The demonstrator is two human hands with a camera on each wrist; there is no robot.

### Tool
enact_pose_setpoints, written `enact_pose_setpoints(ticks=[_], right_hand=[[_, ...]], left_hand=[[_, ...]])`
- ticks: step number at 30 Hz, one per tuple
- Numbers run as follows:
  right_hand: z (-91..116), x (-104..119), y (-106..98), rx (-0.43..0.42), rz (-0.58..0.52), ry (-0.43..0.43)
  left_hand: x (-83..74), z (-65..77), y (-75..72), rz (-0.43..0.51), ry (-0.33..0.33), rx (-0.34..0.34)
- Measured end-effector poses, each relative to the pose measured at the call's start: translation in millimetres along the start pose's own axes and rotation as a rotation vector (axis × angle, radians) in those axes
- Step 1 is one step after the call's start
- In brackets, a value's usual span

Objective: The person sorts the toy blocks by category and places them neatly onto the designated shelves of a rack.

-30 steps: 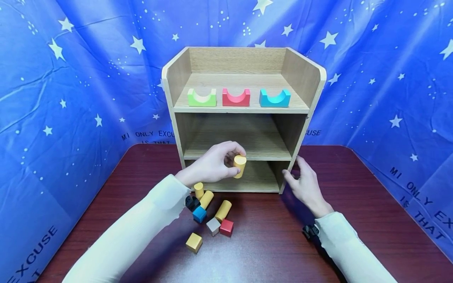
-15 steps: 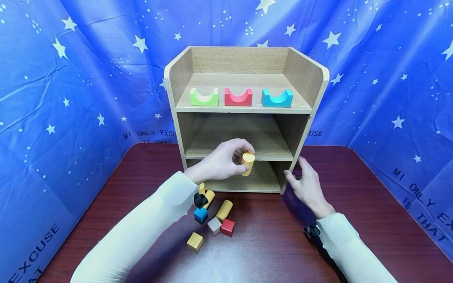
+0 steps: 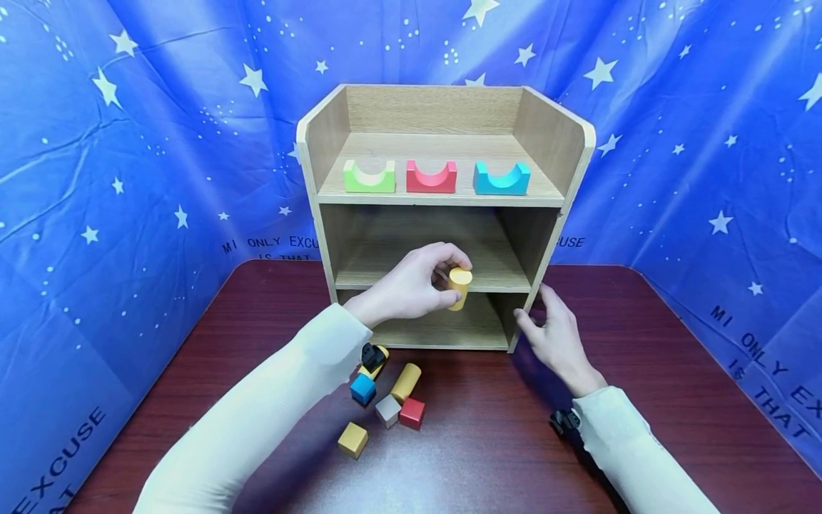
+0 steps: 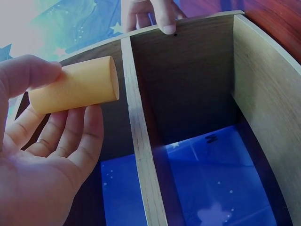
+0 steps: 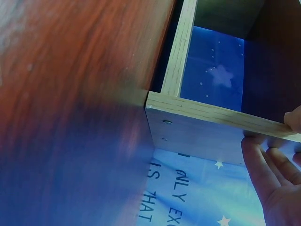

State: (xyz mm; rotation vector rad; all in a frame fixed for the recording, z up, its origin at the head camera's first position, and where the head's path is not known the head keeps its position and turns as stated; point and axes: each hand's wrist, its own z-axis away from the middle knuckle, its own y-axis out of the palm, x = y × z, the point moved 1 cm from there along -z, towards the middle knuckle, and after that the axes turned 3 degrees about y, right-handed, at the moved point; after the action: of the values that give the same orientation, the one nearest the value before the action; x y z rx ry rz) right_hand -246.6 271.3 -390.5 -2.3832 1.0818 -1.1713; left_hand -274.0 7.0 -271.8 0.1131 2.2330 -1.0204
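My left hand (image 3: 411, 285) pinches a yellow wooden cylinder block (image 3: 459, 291) between thumb and fingers, in front of the wooden shelf unit (image 3: 424, 202) near its middle board. In the left wrist view the cylinder (image 4: 77, 84) lies across the fingers with the thumb on its side. The right hand (image 3: 560, 343) holds the unit's right side panel low down. Seen from the right wrist, its thumb is at the panel's front edge and the fingers (image 5: 257, 162) lie against the outer face. Green (image 3: 369, 180), red (image 3: 431, 180) and blue (image 3: 501, 181) blocks with curved hollows stand on the top shelf.
Before the unit, on the dark red table (image 3: 488, 442), lie another yellow cylinder (image 3: 406, 383), a blue cube (image 3: 363, 389), a grey cube (image 3: 388, 412), a red cube (image 3: 412, 413) and a gold cube (image 3: 353, 440). One more yellow cylinder is partly hidden by the left wrist. Starry blue cloth surrounds everything.
My left hand has moved right and slightly up with the yellow cylinder, and its wrist now covers more of the blocks behind it. The right hand stays on the panel.
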Motion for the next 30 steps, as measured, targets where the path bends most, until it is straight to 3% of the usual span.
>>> enact_pose_setpoints(ticks=[30], right_hand=[[0, 1, -1, 0.001, 0.004, -0.002]], left_hand=[[7.6, -42.4, 11.6, -0.013, -0.064, -0.005]])
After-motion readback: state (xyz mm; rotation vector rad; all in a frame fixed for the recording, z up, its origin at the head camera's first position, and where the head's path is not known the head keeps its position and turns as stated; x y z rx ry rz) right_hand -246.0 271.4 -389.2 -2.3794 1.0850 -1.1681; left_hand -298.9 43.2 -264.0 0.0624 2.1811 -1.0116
